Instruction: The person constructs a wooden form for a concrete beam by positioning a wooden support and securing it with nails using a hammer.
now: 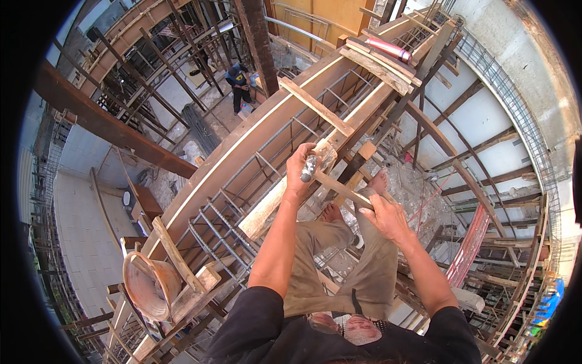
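My right hand (385,218) is wrapped round the wooden handle of a hammer (339,189). Its speckled metal head lies right against my left hand (299,168), whose fingers are curled. What those fingers hold is hidden by the hammer head and the hand itself. Under and beside my left hand, a rough wooden board (267,209) slants across the steel rebar cage (221,221). The cage runs inside a long curved plywood formwork (212,161). Another narrow wood strip (316,106) bridges the formwork just beyond my hands.
A worn round bucket (151,285) stands at lower left by wood offcuts. A red-and-silver cylinder (389,50) rests on stacked planks (382,70) farther up. My bare feet (330,213) are on supports high above the floor. Below, another person (238,85) stands among timber props.
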### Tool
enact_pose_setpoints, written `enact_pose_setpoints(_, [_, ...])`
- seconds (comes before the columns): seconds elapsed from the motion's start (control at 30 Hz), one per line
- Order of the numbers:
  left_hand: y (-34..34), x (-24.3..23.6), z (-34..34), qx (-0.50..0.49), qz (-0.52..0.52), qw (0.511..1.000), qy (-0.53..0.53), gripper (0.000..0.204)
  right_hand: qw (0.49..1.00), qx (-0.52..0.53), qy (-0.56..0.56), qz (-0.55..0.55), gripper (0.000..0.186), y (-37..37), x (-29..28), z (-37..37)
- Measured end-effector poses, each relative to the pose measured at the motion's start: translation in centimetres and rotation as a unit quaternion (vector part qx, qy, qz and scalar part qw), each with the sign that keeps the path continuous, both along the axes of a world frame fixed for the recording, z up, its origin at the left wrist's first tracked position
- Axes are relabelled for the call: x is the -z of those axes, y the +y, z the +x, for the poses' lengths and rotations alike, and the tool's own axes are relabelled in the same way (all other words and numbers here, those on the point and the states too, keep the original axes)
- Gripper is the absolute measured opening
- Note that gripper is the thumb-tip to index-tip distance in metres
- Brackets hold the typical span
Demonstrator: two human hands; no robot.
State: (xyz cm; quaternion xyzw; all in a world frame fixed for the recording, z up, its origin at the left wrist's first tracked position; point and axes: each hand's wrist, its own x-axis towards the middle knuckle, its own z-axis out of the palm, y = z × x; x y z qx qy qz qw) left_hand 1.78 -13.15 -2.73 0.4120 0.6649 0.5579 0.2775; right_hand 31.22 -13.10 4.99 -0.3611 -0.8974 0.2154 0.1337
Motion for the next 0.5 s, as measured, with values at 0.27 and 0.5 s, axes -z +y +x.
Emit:
enact_pose_setpoints(0.27, [-4.8, -3.6, 0.2, 0.039, -0.291, 0.903, 0.314, 0.08, 0.996, -0.03, 0.077, 0.027, 0.039, -2.3, -4.5, -2.7])
enact_pose_setpoints(0.5, [-3.8, -3.4, 0.3, 0.025, -0.335, 0.88, 0.336, 0.069, 0.987, -0.096, 0.073, 0.103, 0.04, 1.4, -2.6, -1.5])
